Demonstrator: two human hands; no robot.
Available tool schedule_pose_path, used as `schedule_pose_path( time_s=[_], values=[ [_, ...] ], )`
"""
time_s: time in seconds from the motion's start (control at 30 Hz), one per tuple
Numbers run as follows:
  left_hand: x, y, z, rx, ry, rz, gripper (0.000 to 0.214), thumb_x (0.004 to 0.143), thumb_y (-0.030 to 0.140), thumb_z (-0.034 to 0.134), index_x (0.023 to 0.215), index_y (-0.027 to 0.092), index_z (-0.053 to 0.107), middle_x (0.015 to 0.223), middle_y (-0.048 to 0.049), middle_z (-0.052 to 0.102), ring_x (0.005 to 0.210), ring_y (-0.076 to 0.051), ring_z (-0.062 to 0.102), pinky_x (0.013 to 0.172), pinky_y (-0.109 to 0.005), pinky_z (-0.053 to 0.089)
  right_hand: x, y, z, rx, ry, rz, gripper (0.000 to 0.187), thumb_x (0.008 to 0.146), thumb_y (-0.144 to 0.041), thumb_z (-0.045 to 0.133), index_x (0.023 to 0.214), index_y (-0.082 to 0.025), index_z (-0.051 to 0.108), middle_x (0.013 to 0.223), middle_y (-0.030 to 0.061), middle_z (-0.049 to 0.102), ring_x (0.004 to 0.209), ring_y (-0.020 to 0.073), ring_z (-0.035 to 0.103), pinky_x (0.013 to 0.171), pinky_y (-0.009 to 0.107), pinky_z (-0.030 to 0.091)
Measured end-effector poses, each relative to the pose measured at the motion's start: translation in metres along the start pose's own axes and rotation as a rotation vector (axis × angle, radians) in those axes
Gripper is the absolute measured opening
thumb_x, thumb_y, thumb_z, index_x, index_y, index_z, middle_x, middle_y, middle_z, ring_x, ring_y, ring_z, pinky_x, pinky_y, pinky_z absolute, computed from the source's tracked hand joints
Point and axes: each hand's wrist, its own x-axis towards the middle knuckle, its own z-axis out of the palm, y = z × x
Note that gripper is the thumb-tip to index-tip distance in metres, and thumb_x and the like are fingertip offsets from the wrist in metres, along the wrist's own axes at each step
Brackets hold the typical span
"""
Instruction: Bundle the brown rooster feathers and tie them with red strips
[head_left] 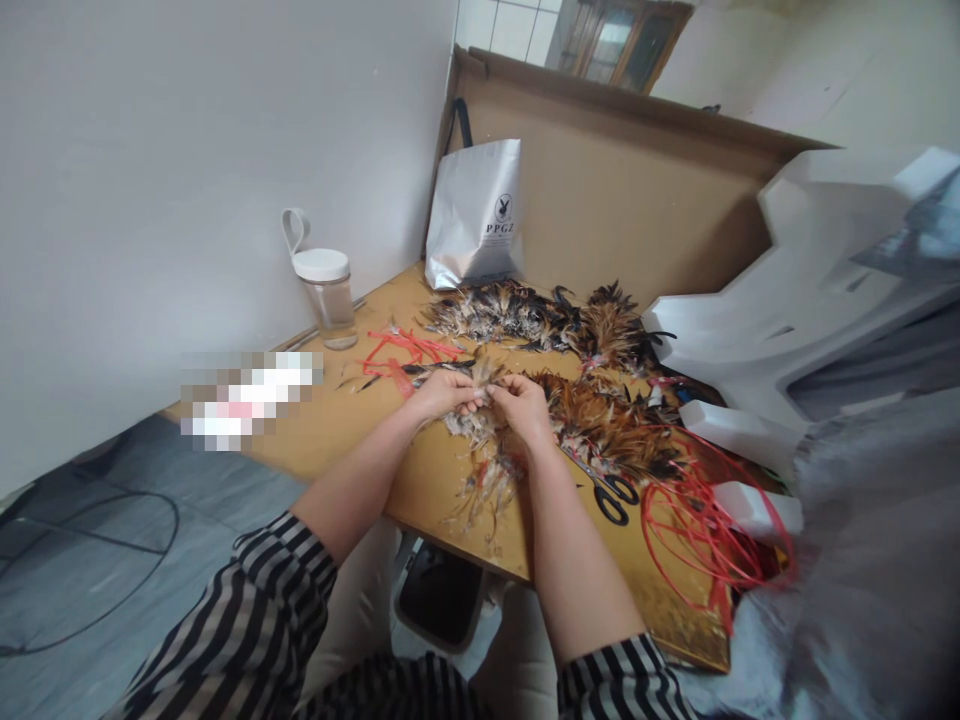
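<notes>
Over the middle of the wooden table (330, 410), my left hand (447, 393) and my right hand (521, 403) meet with fingertips almost touching. Both are closed in a pinch on a small tuft of light brown feathers (489, 368) that rises between them. Pale loose feathers (474, 428) lie just under the hands. To the right of my right hand is a heap of reddish-brown feathers (615, 425). Black-handled scissors (611, 498) lie beside that heap, their blades partly hidden. Behind the hands stretches a row of dark feathers (517, 312).
Red plastic strips (420, 347) lie left of the feathers, and a tangle of red strip (697, 530) sits at the right edge. A lidded cup (330, 300) and a silver bag (476, 220) stand behind. White foam (817, 250) borders the right. Below is a dark bin (441, 598).
</notes>
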Motion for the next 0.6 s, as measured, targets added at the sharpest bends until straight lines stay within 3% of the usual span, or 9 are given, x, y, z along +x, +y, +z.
schedule_pose_path(
  time_s=[0.23, 0.43, 0.6],
  values=[
    [-0.001, 0.001, -0.001, 0.068, -0.021, 0.012, 0.019, 0.066, 0.026, 0.065, 0.062, 0.008, 0.063, 0.051, -0.0045, 0.059, 0.041, -0.007, 0.051, 0.043, -0.017, 0.041, 0.002, 0.003, 0.001, 0.030, -0.007, 0.016, 0.022, 0.057, -0.034, 0.066, 0.063, -0.016, 0.057, 0.049, -0.0041, 0.053, 0.043, 0.0072, 0.041, 0.043, 0.020, 0.032],
    [0.005, 0.003, -0.014, -0.126, 0.249, 0.055, 0.021, 0.067, 0.030, 0.065, 0.063, 0.010, 0.061, 0.047, -0.0009, 0.055, 0.038, -0.003, 0.045, 0.039, -0.014, 0.034, 0.003, 0.004, -0.002, 0.048, 0.079, 0.022, 0.024, 0.056, -0.033, 0.067, 0.070, -0.014, 0.061, 0.055, -0.0023, 0.057, 0.046, 0.0076, 0.044, 0.046, 0.020, 0.034],
    [0.009, 0.004, -0.021, -0.316, 0.394, 0.053, 0.021, 0.065, 0.030, 0.066, 0.065, 0.010, 0.061, 0.053, -0.0009, 0.057, 0.040, -0.002, 0.044, 0.039, -0.013, 0.033, 0.000, 0.013, -0.005, -0.238, -0.112, -0.024, 0.018, 0.060, -0.032, 0.063, 0.063, -0.015, 0.063, 0.053, -0.0016, 0.057, 0.046, 0.0084, 0.043, 0.047, 0.020, 0.033]
  ],
)
